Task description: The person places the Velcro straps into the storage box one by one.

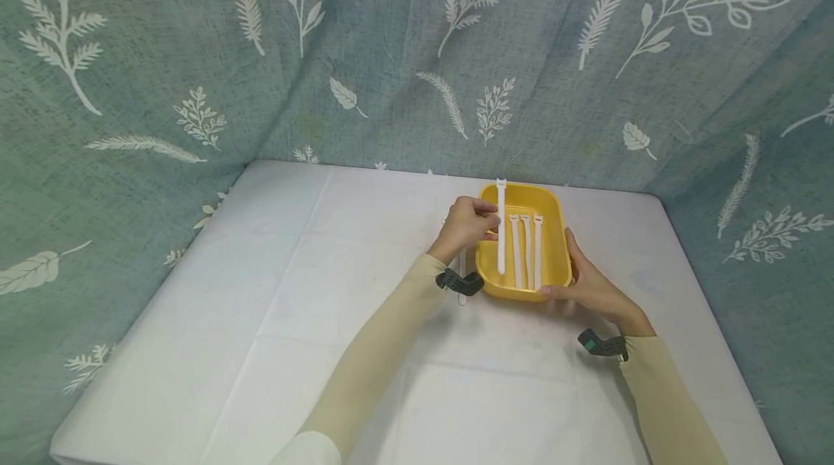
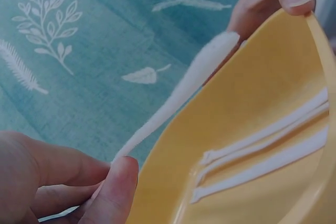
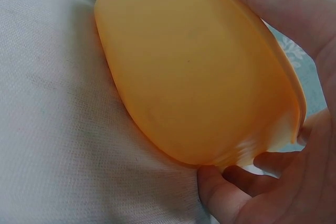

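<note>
My left hand [image 1: 464,224] pinches a white hook-and-loop cable tie [image 1: 501,251] between thumb and fingers, at the left side of a yellow plastic tray [image 1: 555,240]. The tie has a slotted head at its far end and overlaps the tray in the head view. Inside the tray, three similar white ties [image 2: 262,166] lie side by side, lengthwise. My right hand [image 1: 596,291] grips the tray at its near right corner, thumb over the rim and fingers under the outer wall. In the right wrist view, the tray's underside [image 3: 189,72] shows, tilted up from the white cloth.
Another white strip [image 1: 462,300] lies on the table left of the tray, partly hidden by my left wrist. A white cloth [image 1: 313,291] covers the table. Green leaf-patterned fabric [image 1: 391,52] hangs right behind the tray and along both sides.
</note>
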The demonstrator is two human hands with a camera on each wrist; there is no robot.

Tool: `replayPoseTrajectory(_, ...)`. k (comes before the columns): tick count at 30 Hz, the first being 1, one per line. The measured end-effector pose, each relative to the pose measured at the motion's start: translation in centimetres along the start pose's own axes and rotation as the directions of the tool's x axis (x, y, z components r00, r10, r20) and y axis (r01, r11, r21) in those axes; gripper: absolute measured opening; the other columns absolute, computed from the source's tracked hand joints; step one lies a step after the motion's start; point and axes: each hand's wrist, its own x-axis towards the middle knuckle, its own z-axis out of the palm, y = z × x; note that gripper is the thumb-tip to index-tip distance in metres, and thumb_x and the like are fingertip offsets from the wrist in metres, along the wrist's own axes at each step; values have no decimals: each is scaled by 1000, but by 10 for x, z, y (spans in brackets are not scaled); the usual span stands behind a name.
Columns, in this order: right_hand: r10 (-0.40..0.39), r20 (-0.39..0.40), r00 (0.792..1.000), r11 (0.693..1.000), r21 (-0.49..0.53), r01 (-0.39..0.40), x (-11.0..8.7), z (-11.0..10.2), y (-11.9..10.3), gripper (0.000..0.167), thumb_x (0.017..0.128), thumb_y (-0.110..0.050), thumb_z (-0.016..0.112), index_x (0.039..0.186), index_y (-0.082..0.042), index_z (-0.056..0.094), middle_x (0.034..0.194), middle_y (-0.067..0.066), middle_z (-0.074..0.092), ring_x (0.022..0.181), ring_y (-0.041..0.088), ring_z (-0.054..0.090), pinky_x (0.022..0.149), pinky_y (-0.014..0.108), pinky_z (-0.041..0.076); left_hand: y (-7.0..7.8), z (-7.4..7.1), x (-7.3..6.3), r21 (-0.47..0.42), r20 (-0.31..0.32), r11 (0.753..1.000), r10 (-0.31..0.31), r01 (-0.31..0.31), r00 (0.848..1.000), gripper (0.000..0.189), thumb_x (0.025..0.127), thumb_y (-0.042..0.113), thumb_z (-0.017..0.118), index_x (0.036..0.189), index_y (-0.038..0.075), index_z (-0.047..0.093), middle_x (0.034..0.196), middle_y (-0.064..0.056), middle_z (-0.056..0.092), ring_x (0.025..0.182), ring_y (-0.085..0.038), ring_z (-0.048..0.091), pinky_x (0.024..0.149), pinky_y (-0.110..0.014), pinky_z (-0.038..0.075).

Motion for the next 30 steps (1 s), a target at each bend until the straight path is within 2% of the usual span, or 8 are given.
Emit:
replayPoseTrajectory(12, -2, 6, 1000, 1000, 8, 1, 0, -2, 2, 135, 86, -29, 84, 160, -27, -28, 175, 11, -15, 162, 41, -3, 128, 70, 5, -4, 12, 6, 31, 1, 999, -26, 26, 1000, 27, 97, 2, 67, 123, -6, 69, 105, -19, 73, 82, -23, 77, 68, -24, 65)
replayPoseTrajectory(18, -21, 16, 1000, 1000, 22, 20, 0, -2, 2, 132, 87, -26, 83, 161, -24, -27, 174, 12, -16, 162, 41, -5, 127, 72, 3, -5, 17, 6, 67, -4, 997, -35, 35, 999, 28, 97, 1, 66, 124, -7, 68, 105, -20, 74, 78, -22, 76, 77, -35, 67)
replayPoseTrajectory(22, -30, 22, 999, 999, 31, 30, -1, -3, 2, 132, 87, -25, 82, 161, -23, -27, 174, 12, -16, 162, 41, -5, 127, 72, 3, -6, 19, 6, 98, 9, 995, -19, 18, 1000, 30, 98, 1, 65, 127, -9, 67, 106, -22, 74, 80, -26, 77, 82, -41, 67)
replayPoseTrajectory(30, -35, 20, 999, 999, 37, 35, 0, -3, 3, 132, 87, -23, 83, 161, -21, -26, 175, 11, -15, 162, 40, -5, 126, 73, 2, -7, 24, 8, 226, 35, 974, 8, -16, 999, 33, 97, 0, 61, 129, -10, 66, 109, -22, 75, 82, -25, 79, 68, -24, 65)
